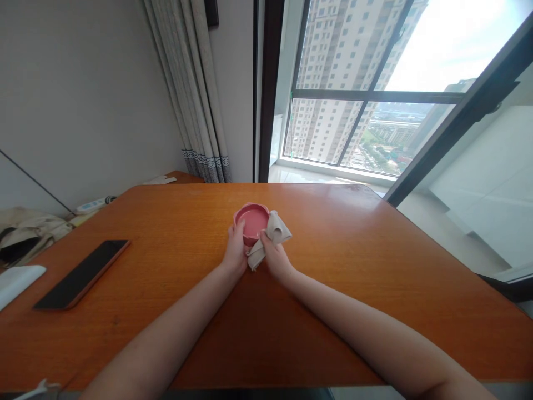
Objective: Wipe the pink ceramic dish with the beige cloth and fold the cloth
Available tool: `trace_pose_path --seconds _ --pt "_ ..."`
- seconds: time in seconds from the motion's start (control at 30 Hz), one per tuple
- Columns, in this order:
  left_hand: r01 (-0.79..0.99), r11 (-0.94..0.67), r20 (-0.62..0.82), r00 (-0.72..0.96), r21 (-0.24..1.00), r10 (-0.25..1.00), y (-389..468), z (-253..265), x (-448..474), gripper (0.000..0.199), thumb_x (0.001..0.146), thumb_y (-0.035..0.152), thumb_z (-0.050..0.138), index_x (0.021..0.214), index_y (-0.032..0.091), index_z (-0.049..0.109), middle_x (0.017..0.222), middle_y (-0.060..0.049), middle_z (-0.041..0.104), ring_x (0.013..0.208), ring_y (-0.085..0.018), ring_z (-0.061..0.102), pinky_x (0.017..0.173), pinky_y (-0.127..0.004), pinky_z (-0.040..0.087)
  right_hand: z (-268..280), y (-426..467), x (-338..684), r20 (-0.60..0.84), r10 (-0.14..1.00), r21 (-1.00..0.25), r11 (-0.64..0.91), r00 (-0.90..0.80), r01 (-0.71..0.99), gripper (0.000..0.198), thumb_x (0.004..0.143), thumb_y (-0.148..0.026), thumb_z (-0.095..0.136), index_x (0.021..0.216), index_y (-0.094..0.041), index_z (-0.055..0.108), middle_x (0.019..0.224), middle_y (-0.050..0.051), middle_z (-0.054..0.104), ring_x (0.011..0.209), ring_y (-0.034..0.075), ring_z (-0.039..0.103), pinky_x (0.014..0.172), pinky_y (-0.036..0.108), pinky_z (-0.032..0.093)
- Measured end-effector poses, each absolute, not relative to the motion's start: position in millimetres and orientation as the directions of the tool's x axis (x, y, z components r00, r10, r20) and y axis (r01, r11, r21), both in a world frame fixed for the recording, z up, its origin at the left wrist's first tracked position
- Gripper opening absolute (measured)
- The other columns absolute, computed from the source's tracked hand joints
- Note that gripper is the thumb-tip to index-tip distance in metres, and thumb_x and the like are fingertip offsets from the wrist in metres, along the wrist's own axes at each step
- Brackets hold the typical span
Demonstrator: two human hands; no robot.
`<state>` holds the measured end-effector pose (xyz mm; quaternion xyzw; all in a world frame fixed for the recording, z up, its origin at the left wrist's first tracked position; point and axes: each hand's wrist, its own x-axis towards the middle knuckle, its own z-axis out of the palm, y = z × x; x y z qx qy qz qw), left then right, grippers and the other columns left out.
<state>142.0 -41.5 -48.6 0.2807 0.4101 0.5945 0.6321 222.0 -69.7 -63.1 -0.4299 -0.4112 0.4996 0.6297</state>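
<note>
A small round pink dish [253, 221] with a raised rim is tilted toward me over the middle of the table. My left hand [237, 249] grips its left side, thumb over the rim. At the dish's right edge my right hand [275, 256] is closed on a crumpled whitish cloth [278, 228], which is pressed against the rim. Part of the cloth hangs below the dish between my hands. The fingers behind the dish and cloth are hidden.
The wooden table [353, 266] spreads out around my arms. To the left lies a dark phone-like slab [83, 275], with a white object [19, 280] at the table's edge. A power strip [94, 205] and bundled fabric [29, 230] sit beyond that side. A curtain [194, 94] hangs behind.
</note>
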Motion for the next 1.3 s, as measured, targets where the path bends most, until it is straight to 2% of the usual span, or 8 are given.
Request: trace_pose_path --seconds 0.17,0.3,0.5,0.63,0.83,0.97,1.2,1.3 --pt "-0.456 0.206 -0.162 0.134 0.866 0.978 -49.9 -47.5 141.9 0.046 0.075 0.052 0.062 0.106 0.023 0.043 0.108 -0.005 0.06 0.088 -0.016 0.063 0.076 -0.031 0.053 -53.0 -52.9 258.7 0.058 0.919 -0.963 0.154 0.39 -0.22 0.045 0.074 -0.039 0.048 0.114 -0.018 0.056 0.113 0.005 0.064 0.111 0.023 0.055 0.096 0.035 0.045" --pt "-0.321 0.292 -0.225 0.231 0.901 0.947 -41.3 -41.5 133.4 0.051 0.073 0.051 0.064 0.114 0.027 0.046 0.119 -0.007 0.056 0.091 -0.02 0.062 0.068 -0.033 0.055 -45.5 -41.2 281.5 0.144 0.97 -0.956 0.188 0.198 -0.226 0.044 0.069 -0.032 0.046 0.109 -0.018 0.06 0.116 0.003 0.064 0.113 0.024 0.055 0.097 0.037 0.045" --pt "-0.377 0.157 -0.186 -0.042 0.913 0.982 -35.5 -53.9 134.6 0.033 0.081 0.044 0.051 0.106 0.023 0.048 0.107 -0.005 0.057 0.085 -0.016 0.059 0.062 -0.027 0.053 -51.0 -56.5 247.7 -0.038 0.974 -0.953 0.033 0.224 -0.302 0.045 0.072 -0.038 0.053 0.11 -0.017 0.06 0.105 0.005 0.068 0.108 0.026 0.059 0.093 0.037 0.047" --pt "-0.303 0.031 -0.088 -0.176 0.953 0.98 -43.8 -60.1 140.3 0.031 0.081 0.042 0.053 0.104 0.024 0.044 0.104 -0.004 0.056 0.086 -0.015 0.059 0.067 -0.025 0.051 -61.9 -58.0 242.2 0.003 0.973 -0.967 0.061 0.229 -0.247 0.043 0.072 -0.039 0.055 0.109 -0.018 0.06 0.103 0.004 0.068 0.106 0.025 0.059 0.091 0.035 0.047" --pt "-0.252 0.254 -0.23 0.122 0.934 0.965 -39.1 -44.9 130.5 0.05 0.075 0.065 0.051 0.104 0.025 0.044 0.105 -0.006 0.059 0.081 -0.018 0.062 0.064 -0.033 0.053 -64.5 -30.0 285.1 -0.03 0.973 -0.924 0.059 0.227 -0.378 0.038 0.067 -0.031 0.048 0.1 -0.018 0.063 0.095 0.002 0.07 0.094 0.023 0.063 0.087 0.035 0.049" --pt "-0.204 0.305 -0.242 0.283 0.93 0.928 -32.1 -39.2 122.9 0.048 0.072 0.052 0.063 0.111 0.026 0.053 0.11 -0.008 0.062 0.084 -0.021 0.062 0.059 -0.03 0.053 -66.9 -21.3 291.3 -0.097 0.995 -0.933 -0.081 0.027 -0.352 0.037 0.067 -0.029 0.05 0.098 -0.015 0.066 0.094 0.005 0.071 0.092 0.024 0.065 0.085 0.038 0.051" --pt "-0.403 0.166 -0.174 0.017 0.9 0.985 -40.5 -51.7 137.4 0.039 0.081 0.045 0.052 0.113 0.025 0.054 0.104 -0.005 0.062 0.078 -0.016 0.061 0.059 -0.026 0.052 -63.8 -50.3 250.6 -0.091 0.959 -0.932 0.012 0.267 -0.362 0.049 0.077 -0.049 0.052 0.112 -0.016 0.061 0.112 0.006 0.066 0.106 0.022 0.061 0.088 0.031 0.049" --pt "-0.41 0.13 -0.127 0.035 0.903 0.991 -45.3 -48.4 139.8 0.043 0.079 0.046 0.056 0.117 0.025 0.051 0.104 -0.005 0.061 0.074 -0.014 0.06 0.061 -0.026 0.052 -52.3 -60.1 248.4 -0.011 0.94 -0.943 0.104 0.341 -0.317 0.053 0.076 -0.049 0.054 0.12 -0.019 0.056 0.119 0.005 0.062 0.109 0.023 0.058 0.088 0.031 0.049"
